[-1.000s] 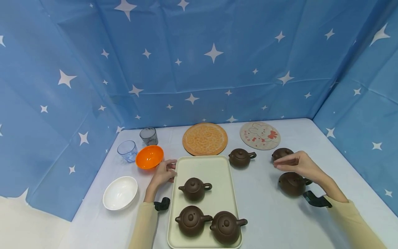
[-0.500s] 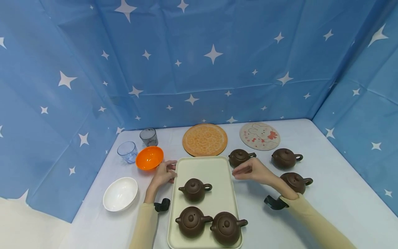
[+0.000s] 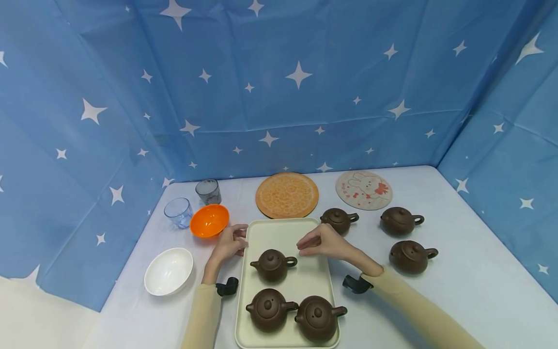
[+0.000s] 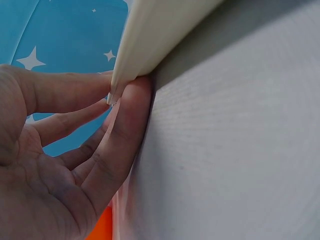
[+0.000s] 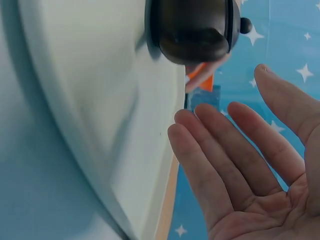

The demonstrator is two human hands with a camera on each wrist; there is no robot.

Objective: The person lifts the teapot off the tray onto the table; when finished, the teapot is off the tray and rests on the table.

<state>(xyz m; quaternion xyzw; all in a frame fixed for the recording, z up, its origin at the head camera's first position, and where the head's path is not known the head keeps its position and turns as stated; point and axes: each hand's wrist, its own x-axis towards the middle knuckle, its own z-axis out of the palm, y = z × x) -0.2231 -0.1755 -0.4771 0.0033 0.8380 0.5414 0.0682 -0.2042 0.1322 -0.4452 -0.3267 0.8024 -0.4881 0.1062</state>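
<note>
My left hand (image 3: pixel 227 244) is at the left edge of a cream tray (image 3: pixel 283 232); in the left wrist view its fingers (image 4: pixel 122 130) pinch the tray's rim. Three dark brown teapots sit on the tray: a rear teapot (image 3: pixel 272 266), a front-left teapot (image 3: pixel 269 310) and a front-right teapot (image 3: pixel 317 318) whose handle reaches over the tray's right edge. Above the tray's right side hovers my right hand (image 3: pixel 324 242), holding nothing. Its fingers are nearly straight in the right wrist view, pointing towards the rear teapot (image 5: pixel 192 30) without touching it.
Right of the tray stand a back-left teapot (image 3: pixel 339 220), a back-right teapot (image 3: pixel 398 221) and a nearer teapot (image 3: pixel 410 257). Behind lie an orange round mat (image 3: pixel 287 195) and a rabbit mat (image 3: pixel 364 190). To the left are an orange bowl (image 3: pixel 209 221), white bowl (image 3: pixel 168 271) and two glasses (image 3: pixel 178 213).
My right hand has moved left from above the right-hand teapots to over the tray. The left hand stays at the tray's edge, and the teapots stay put.
</note>
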